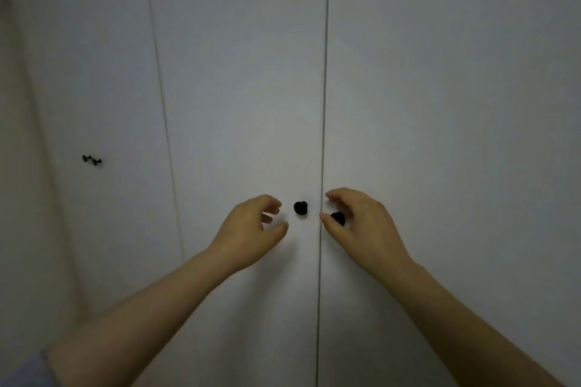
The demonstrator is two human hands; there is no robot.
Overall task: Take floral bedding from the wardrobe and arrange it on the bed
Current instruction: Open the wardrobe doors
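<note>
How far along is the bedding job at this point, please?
Nothing looks done: the wardrobe doors are shut. In hand: the left hand is open beside the left knob, and the right hand curls around the right knob. Opening, fetching and arranging remain.

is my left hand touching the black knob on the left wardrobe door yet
Apart. The head view shows white door surface between the left hand and the black knob; its open fingers stop just short of it.
</note>
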